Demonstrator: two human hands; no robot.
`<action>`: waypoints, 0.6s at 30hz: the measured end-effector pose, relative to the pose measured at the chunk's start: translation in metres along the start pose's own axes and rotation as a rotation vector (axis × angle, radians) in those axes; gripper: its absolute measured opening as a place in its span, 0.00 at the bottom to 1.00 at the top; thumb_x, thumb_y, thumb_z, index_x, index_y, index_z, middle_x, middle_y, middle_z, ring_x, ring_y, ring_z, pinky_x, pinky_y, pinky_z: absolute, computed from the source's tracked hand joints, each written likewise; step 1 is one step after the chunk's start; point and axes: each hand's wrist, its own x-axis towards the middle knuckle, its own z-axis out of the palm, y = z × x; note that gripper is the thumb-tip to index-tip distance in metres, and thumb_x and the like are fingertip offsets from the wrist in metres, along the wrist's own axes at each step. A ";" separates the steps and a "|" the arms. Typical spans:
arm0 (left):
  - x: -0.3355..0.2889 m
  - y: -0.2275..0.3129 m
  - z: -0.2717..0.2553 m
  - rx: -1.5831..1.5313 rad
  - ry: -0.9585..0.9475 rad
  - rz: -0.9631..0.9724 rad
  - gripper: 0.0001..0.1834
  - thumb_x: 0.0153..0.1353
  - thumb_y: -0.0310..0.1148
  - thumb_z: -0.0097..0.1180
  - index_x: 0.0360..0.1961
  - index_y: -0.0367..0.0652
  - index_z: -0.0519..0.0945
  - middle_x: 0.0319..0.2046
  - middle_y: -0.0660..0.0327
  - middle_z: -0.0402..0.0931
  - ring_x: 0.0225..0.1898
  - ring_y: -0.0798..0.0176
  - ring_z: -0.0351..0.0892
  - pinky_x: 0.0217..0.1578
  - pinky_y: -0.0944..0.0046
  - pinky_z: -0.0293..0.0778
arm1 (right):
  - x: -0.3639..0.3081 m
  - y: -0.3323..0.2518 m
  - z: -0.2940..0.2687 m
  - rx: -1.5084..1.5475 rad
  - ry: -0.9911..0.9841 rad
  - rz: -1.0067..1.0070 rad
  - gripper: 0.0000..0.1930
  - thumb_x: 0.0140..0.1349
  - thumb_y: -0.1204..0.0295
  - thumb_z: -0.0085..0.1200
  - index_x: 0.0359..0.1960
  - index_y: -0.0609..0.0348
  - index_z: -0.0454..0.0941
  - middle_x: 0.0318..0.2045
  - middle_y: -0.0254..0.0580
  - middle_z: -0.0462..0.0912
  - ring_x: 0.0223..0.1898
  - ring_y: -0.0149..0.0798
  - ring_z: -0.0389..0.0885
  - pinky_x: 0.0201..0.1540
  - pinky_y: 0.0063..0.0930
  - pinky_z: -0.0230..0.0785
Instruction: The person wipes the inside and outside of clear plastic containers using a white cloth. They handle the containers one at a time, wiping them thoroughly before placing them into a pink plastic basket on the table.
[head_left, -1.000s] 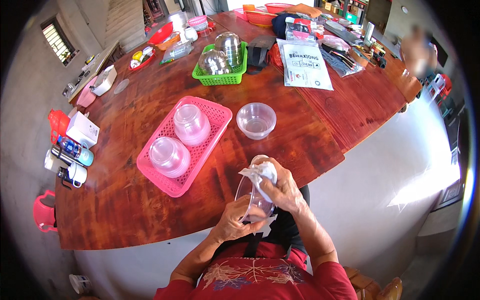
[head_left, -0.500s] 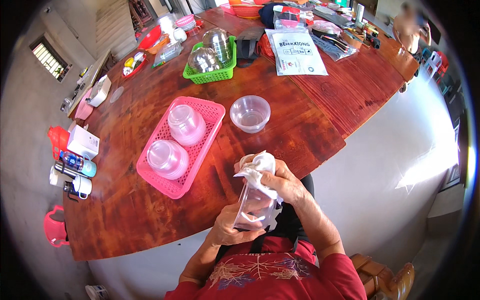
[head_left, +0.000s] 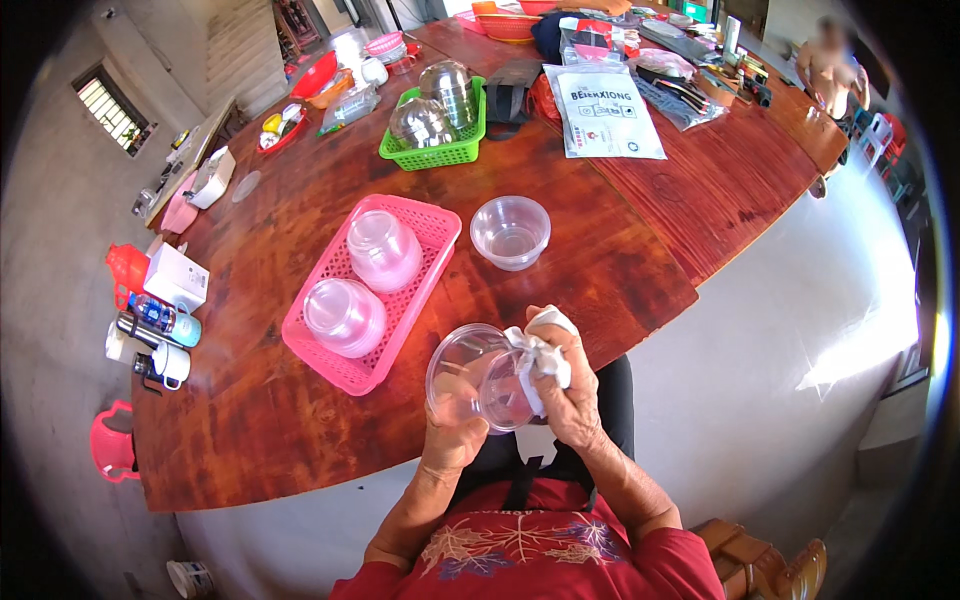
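The left hand (head_left: 455, 435) grips a clear plastic bowl (head_left: 478, 378) by its rim above the worktop (head_left: 600, 270) edge while the right hand (head_left: 565, 385) clutches a white cloth (head_left: 535, 355) against it; it seems light, thin, slippery, best held at the rim.

A flat white rectangular packet (head_left: 608, 112) with dark print lay on the far part of my desk (head_left: 640, 250), just right of the green basket (head_left: 436, 152). At the desk's left edge stood a small white box (head_left: 176, 276), and beside it a bottle with a blue label (head_left: 160, 318).
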 end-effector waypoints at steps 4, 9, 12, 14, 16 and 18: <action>-0.005 -0.010 -0.005 0.138 0.072 0.019 0.21 0.48 0.24 0.68 0.43 0.44 0.74 0.55 0.50 0.70 0.55 0.56 0.72 0.54 0.58 0.72 | -0.007 -0.008 0.016 -0.398 -0.078 -0.405 0.23 0.47 0.76 0.60 0.49 0.61 0.74 0.56 0.58 0.69 0.61 0.57 0.66 0.60 0.47 0.60; -0.009 0.004 0.004 0.049 0.252 -0.169 0.17 0.58 0.33 0.61 0.48 0.43 0.74 0.47 0.61 0.75 0.45 0.67 0.77 0.47 0.65 0.75 | -0.004 -0.030 0.017 -0.489 -0.237 -0.576 0.24 0.43 0.73 0.61 0.48 0.57 0.76 0.55 0.56 0.72 0.61 0.55 0.67 0.60 0.48 0.60; -0.007 0.000 0.004 0.024 0.012 0.025 0.23 0.49 0.22 0.66 0.47 0.41 0.74 0.49 0.57 0.75 0.49 0.62 0.77 0.52 0.59 0.74 | 0.011 -0.022 0.019 -0.538 -0.062 -0.558 0.26 0.42 0.71 0.64 0.47 0.57 0.75 0.51 0.54 0.72 0.55 0.59 0.70 0.57 0.51 0.62; -0.008 0.000 0.000 0.063 0.101 -0.018 0.43 0.41 0.23 0.66 0.61 0.47 0.63 0.57 0.58 0.66 0.58 0.55 0.69 0.60 0.53 0.67 | 0.019 -0.020 0.020 -0.561 0.038 -0.437 0.26 0.43 0.71 0.64 0.48 0.57 0.74 0.53 0.55 0.68 0.55 0.60 0.67 0.57 0.50 0.60; -0.004 0.006 0.005 0.056 0.070 -0.057 0.43 0.41 0.25 0.67 0.62 0.47 0.62 0.59 0.54 0.65 0.60 0.54 0.66 0.60 0.51 0.66 | 0.014 -0.015 0.018 -0.700 0.053 -0.378 0.26 0.44 0.73 0.63 0.49 0.61 0.73 0.56 0.56 0.64 0.57 0.58 0.63 0.58 0.49 0.58; -0.001 0.008 0.004 0.059 0.052 -0.073 0.44 0.41 0.25 0.67 0.62 0.47 0.61 0.59 0.53 0.64 0.61 0.53 0.65 0.61 0.51 0.65 | 0.003 -0.013 0.015 -0.724 0.019 -0.314 0.28 0.43 0.74 0.63 0.50 0.62 0.73 0.55 0.55 0.64 0.55 0.57 0.64 0.56 0.48 0.60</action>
